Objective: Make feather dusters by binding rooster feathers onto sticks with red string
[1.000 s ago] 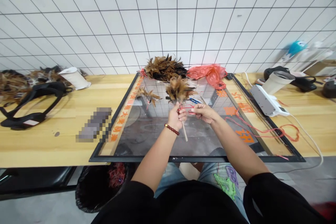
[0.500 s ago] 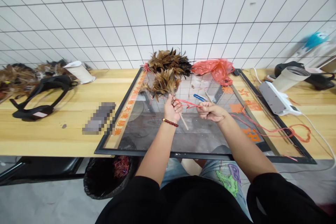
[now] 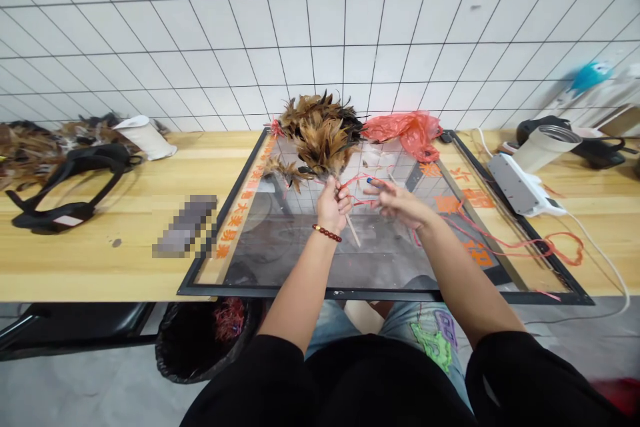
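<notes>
My left hand [image 3: 334, 205] is closed round a wooden stick [image 3: 353, 230] with a bunch of brown feathers [image 3: 323, 140] at its upper end. Red string [image 3: 363, 178] runs from beside that hand toward my right hand [image 3: 400, 203]. The fingers of my right hand are apart, with strands of the string passing by them; whether it grips any is hard to tell. A larger feather bundle [image 3: 305, 110] lies behind the held bunch, and loose feathers [image 3: 283, 170] lie to its left.
Beneath my hands is a black-framed glass panel [image 3: 300, 260]. A red plastic bag [image 3: 417, 133] lies at its back. More string [image 3: 565, 247], a white power strip [image 3: 523, 187] and a cup [image 3: 550, 147] are right; a black headset [image 3: 75, 203] and white roll [image 3: 147, 138] are left.
The held feather bunch stands fuller and higher, against the bundle behind. My right hand's fingers have spread from a pinch on the string, which now hangs in looser loops.
</notes>
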`<state>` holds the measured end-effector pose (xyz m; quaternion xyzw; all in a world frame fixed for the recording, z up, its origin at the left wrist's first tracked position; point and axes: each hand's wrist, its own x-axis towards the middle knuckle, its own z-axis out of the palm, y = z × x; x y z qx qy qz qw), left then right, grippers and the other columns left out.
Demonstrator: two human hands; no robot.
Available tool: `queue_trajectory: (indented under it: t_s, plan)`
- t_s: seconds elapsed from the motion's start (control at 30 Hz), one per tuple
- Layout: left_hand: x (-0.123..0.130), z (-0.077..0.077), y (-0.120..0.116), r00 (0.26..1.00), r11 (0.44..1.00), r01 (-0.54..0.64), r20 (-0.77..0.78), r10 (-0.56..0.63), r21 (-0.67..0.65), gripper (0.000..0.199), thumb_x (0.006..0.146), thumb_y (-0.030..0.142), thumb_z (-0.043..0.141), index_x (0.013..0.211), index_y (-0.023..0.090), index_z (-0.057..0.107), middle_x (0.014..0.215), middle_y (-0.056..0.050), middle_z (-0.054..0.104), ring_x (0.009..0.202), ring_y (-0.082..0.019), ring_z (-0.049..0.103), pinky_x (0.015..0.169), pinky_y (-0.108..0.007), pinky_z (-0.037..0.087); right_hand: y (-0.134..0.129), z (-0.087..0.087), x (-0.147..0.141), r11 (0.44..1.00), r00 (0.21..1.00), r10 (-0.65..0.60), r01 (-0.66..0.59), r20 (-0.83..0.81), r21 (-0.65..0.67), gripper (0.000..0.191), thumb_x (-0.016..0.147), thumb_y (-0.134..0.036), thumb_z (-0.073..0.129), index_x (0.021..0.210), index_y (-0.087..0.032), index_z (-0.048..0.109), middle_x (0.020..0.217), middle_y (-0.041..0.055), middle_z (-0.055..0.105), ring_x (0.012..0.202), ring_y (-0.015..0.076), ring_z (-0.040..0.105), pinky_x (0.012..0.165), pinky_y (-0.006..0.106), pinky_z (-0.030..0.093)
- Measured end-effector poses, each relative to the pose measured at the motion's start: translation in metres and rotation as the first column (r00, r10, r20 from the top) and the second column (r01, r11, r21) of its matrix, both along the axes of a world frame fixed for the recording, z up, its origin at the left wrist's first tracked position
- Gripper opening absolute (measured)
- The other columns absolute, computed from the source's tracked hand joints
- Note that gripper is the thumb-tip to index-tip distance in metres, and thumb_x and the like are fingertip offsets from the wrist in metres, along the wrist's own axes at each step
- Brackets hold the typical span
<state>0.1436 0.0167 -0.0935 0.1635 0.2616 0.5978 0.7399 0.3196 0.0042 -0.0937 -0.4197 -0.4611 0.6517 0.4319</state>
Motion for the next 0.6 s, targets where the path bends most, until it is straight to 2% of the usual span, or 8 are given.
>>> queue_trajectory:
  t_s: [0.13,0.23,0.3,0.4,0.47,0.53,0.57,0.6]
  plan:
    - [-0.010,0.009,0.002,0.999,0.999,-0.004,-0.048,0.006,0.042,0.039,0.090,0.050,0.056,0.071,0.018,0.044,0.051,0.007,0.039,0.033,-0.001,0.020,0.033,-0.014,0.011,-0.015,0.000,-0.006,0.976,0.967,0.217,-0.219,0.130,0.001,0.045,0.061,-0.047,0.083,0.090,-0.018,0.065,0.059,-0.0030,0.054,0.047,0.0069,0.039,0.047,0.023,0.027]
    - [-0.031,0.018,0.004,0.989,0.998,0.029,-0.143,-0.020,0.059,0.041,0.092,0.049,0.052,0.069,0.017,0.043,0.063,0.000,0.058,0.033,0.001,0.020,0.032,-0.014,0.011,-0.020,0.010,0.036,0.989,0.999,-0.021,0.015,0.040,0.146,0.041,0.064,-0.057,0.076,0.066,-0.021,0.055,0.047,-0.0091,0.024,0.044,0.0063,0.022,0.047,0.024,0.024]
    - [-0.050,0.023,0.006,0.982,0.994,0.050,-0.186,-0.031,0.096,0.040,0.094,0.045,0.050,0.068,0.016,0.041,0.077,-0.005,0.066,0.033,0.002,0.020,0.031,-0.014,0.012,-0.020,0.020,0.080,0.930,0.958,-0.285,0.273,0.016,0.248,0.038,0.070,-0.058,0.067,0.065,-0.024,0.051,0.048,-0.0090,0.015,0.044,0.0083,0.018,0.047,0.024,0.025]
    - [-0.074,0.023,0.005,0.971,0.981,0.116,-0.226,-0.079,0.155,0.038,0.094,0.042,0.051,0.069,0.015,0.043,0.079,-0.005,0.067,0.033,0.002,0.024,0.031,-0.013,0.013,-0.019,0.031,0.135,0.820,0.749,-0.571,0.499,0.336,0.280,0.026,0.079,-0.048,0.059,0.068,-0.024,0.057,0.049,-0.0060,0.024,0.044,0.0107,0.023,0.048,0.028,0.030]
    - [-0.081,0.021,0.003,0.957,0.969,0.176,-0.260,-0.126,0.177,0.037,0.092,0.042,0.054,0.070,0.015,0.044,0.079,-0.004,0.066,0.034,0.002,0.026,0.031,-0.012,0.015,-0.017,0.034,0.145,0.743,0.448,-0.650,0.545,0.614,0.388,0.019,0.078,-0.039,0.062,0.069,-0.022,0.063,0.056,0.0017,0.046,0.054,0.0158,0.043,0.057,0.034,0.041]
    - [-0.079,0.018,-0.001,0.944,0.955,0.226,-0.284,-0.167,0.192,0.036,0.090,0.042,0.058,0.071,0.014,0.045,0.084,-0.004,0.067,0.034,0.003,0.026,0.031,-0.012,0.015,-0.017,0.033,0.125,0.662,0.196,-0.733,0.426,0.652,0.616,0.015,0.076,-0.034,0.065,0.076,-0.019,0.068,0.084,0.0119,0.065,0.084,0.0265,0.060,0.079,0.044,0.047]
    - [-0.075,0.018,-0.003,0.939,0.948,0.251,-0.288,-0.189,0.195,0.036,0.089,0.042,0.060,0.071,0.014,0.046,0.086,-0.005,0.067,0.034,0.003,0.026,0.031,-0.012,0.015,-0.017,0.032,0.105,0.631,0.183,-0.773,0.313,0.607,0.710,0.018,0.076,-0.034,0.065,0.084,-0.018,0.070,0.101,0.0147,0.066,0.101,0.0309,0.059,0.091,0.048,0.045]
    - [-0.071,0.018,-0.006,0.934,0.941,0.275,-0.287,-0.213,0.196,0.036,0.088,0.042,0.061,0.071,0.014,0.046,0.087,-0.005,0.067,0.035,0.003,0.025,0.031,-0.012,0.015,-0.017,0.031,0.079,0.599,0.254,-0.796,0.203,0.549,0.775,0.025,0.077,-0.036,0.066,0.094,-0.018,0.070,0.115,0.0156,0.064,0.115,0.0332,0.055,0.100,0.051,0.041]
